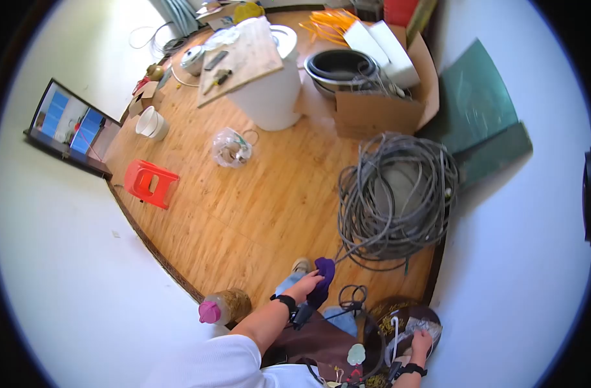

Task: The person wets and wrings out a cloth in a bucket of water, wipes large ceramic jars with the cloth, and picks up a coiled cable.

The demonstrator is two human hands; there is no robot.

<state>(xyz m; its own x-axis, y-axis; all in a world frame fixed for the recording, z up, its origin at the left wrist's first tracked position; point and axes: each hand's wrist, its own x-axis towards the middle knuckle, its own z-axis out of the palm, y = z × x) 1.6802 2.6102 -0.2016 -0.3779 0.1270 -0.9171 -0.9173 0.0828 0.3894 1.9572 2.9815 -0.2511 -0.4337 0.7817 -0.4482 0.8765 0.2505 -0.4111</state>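
My left hand (306, 286), a black band on its wrist, is stretched forward over my knees with its fingers closed round a dark purple cloth (321, 284). The cloth hangs down from the fingers, above the floor. Low on the right, my right hand (421, 341) is closed at a crumpled clear plastic bag (426, 325); its fingertips are partly hidden. That bag rests on a dark brown round surface (408, 304) with a gold pattern. Beside the bag is a white curved strip (395, 330). A brown cover (311, 339) lies across my lap.
A big coil of grey cable (395, 200) lies ahead on the right. A pink-lidded jar (227, 306) stands by the left wall. Further off are a red stool (151, 183), a plastic bag (231, 148), a white bucket (263, 97) under a board, and a cardboard box (376, 115).
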